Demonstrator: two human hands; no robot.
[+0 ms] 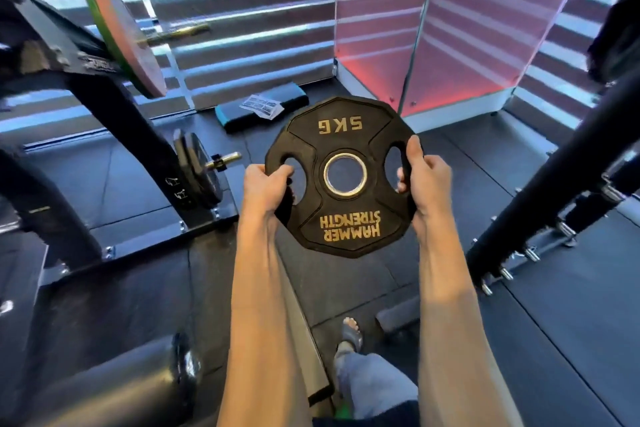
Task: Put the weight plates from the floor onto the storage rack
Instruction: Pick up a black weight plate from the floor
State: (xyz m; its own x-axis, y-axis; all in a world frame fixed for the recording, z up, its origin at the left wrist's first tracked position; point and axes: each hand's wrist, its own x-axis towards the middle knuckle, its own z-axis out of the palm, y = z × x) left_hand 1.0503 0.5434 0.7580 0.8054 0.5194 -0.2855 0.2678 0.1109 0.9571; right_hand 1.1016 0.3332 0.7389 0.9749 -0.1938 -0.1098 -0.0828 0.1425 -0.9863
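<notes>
I hold a black 5 kg weight plate (pixel 341 135) with gold lettering upright in front of me, above the floor. My left hand (pixel 265 189) grips its left handle slot and my right hand (pixel 424 180) grips its right handle slot, fingers curled through the openings. To the left stands a black storage rack (pixel 114 107). Its lower peg (pixel 225 159) carries small black plates (pixel 197 173). Its upper peg (pixel 180 32) carries a large green and red plate (pixel 128 42).
A black and blue step platform (pixel 263 107) lies on the floor by the mirrored wall. A black machine post (pixel 554 184) slants up on the right with bolts at its base. A foam roller (pixel 398 317) lies near my foot (pixel 351 333). A padded bench end (pixel 114 388) sits at lower left.
</notes>
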